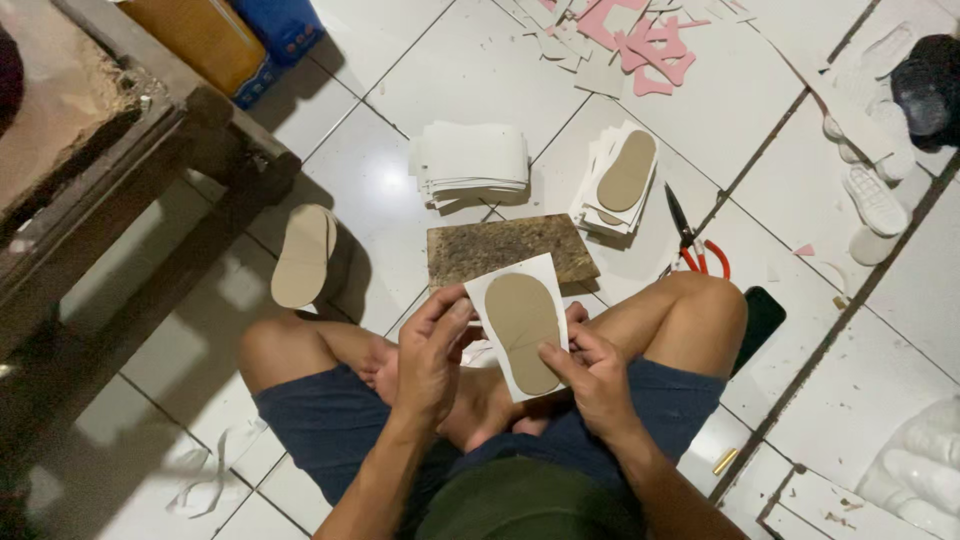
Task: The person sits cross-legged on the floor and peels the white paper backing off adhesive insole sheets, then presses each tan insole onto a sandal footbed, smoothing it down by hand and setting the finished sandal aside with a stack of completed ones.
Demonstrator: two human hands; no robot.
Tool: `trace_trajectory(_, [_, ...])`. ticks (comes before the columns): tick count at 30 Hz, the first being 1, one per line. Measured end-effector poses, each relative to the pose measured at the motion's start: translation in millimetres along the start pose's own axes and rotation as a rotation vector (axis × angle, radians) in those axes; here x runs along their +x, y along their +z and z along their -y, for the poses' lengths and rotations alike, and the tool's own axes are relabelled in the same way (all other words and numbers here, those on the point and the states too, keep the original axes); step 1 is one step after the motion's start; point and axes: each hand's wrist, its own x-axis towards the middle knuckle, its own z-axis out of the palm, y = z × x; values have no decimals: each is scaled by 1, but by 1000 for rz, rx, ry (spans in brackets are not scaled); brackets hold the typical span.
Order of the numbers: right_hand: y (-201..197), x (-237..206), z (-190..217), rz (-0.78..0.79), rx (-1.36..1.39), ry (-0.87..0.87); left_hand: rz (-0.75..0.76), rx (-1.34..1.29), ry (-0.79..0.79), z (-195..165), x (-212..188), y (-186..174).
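I sit cross-legged on a tiled floor and hold a white sheet [495, 287] with a tan sole-shaped piece [522, 328] lying on it. My left hand [430, 352] grips the sheet's left edge. At the lower right edge, my right hand [592, 372] pinches it, thumb on the tan piece. Just beyond the sheet lies a brown worn board [508, 246] on the floor.
A stack of white sheets [472, 160] and a pile topped with a tan sole [625, 172] lie ahead. Red-handled scissors [692, 240] are at right, a stack of tan soles [303, 255] at left. Pink scraps [640, 45], white shoe soles [872, 195], a wooden bench [90, 150].
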Motion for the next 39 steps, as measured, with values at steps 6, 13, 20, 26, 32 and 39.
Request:
trace_trajectory(6, [-3, -1, -1, 39, -69, 21, 12, 116, 14, -14, 8, -9])
trace_trajectory(13, [-6, 0, 4, 148, -153, -15, 30, 210, -111, -10, 26, -31])
trace_trajectory(20, [1, 5, 5, 98, -190, 63, 55, 197, -252, -10, 18, -25])
trace_trajectory(26, [4, 7, 7, 63, 611, 202, -43, -9, -155, -18, 12, 7])
trace_trajectory(32, [9, 0, 3, 221, 611, 78, -67, -132, -51, -26, 7, 10])
trace_trajectory(39, [11, -1, -19, 37, 400, -67, -129, -184, 47, -10, -7, 21])
